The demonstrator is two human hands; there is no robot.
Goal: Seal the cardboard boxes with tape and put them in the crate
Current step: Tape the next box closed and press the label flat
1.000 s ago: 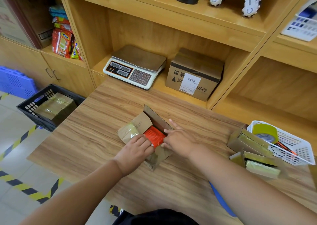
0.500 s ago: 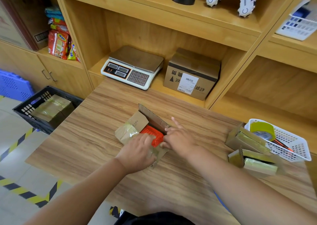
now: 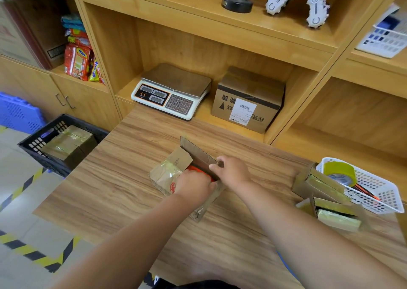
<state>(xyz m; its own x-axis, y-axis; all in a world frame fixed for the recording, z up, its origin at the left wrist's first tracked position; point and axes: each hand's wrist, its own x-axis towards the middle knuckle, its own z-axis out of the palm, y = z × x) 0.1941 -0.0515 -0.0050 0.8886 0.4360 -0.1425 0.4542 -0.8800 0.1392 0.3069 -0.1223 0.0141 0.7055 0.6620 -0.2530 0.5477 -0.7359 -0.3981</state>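
r hand (image 3: 231,172) fingers curled, pinched far flap of open cardboard box (image 3: 165,176), l hand (image 3: 193,187) fingers bent onto red pack (image 3: 192,168) inside, grip unclear tbh, red logo (image 3: 172,187) beside l fingers was unreadable, crate (image 3: 33,143) sat well left of them

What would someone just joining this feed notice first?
The open box at mid-table, with both hands at it: the left hand over a red packet inside, the right hand pinching the rear flap. Next, the black crate on the floor at left, holding a taped box, and the yellow tape roll in the white basket at right.
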